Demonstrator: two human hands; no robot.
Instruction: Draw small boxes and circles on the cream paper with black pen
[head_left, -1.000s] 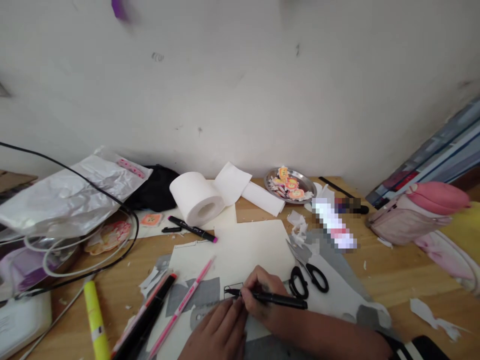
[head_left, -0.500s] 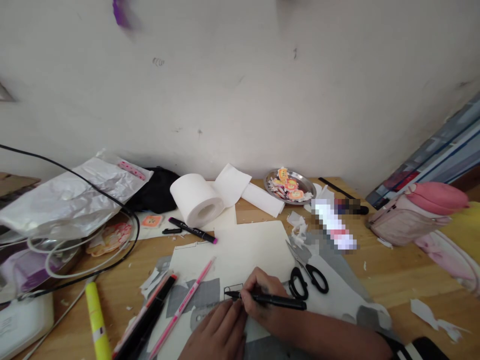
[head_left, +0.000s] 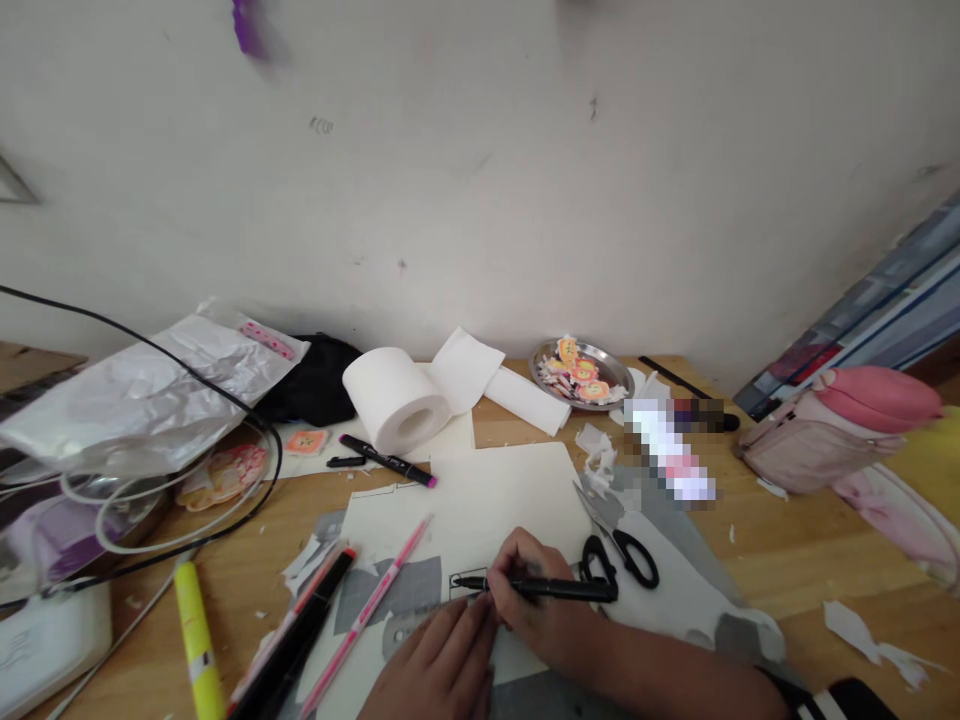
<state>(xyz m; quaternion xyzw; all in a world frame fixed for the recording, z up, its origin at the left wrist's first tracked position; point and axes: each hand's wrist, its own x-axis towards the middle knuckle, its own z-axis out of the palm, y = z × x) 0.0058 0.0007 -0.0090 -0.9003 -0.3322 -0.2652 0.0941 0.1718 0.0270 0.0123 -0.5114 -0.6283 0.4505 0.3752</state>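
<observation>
My right hand (head_left: 527,590) pinches a black pen (head_left: 559,589), its tip on a small outlined box drawn on a cream paper sheet (head_left: 480,505). Beside it, my left hand (head_left: 439,665) lies flat on the paper near the bottom edge, fingers together and pressing down just left of the pen tip. Black-handled scissors (head_left: 619,555) rest right of my right hand. A pink pen (head_left: 375,605) and a black marker with a red cap (head_left: 300,625) lie left of my hands.
A toilet paper roll (head_left: 394,397), a black marker with a pink tip (head_left: 386,460) and a metal dish of stickers (head_left: 581,368) sit toward the wall. A yellow highlighter (head_left: 196,640), cables and a plastic bag (head_left: 142,385) crowd the left. A pink pouch (head_left: 832,425) is at right.
The pen has tilted slightly flatter and my right hand has shifted a little on the paper. Everything else is unchanged.
</observation>
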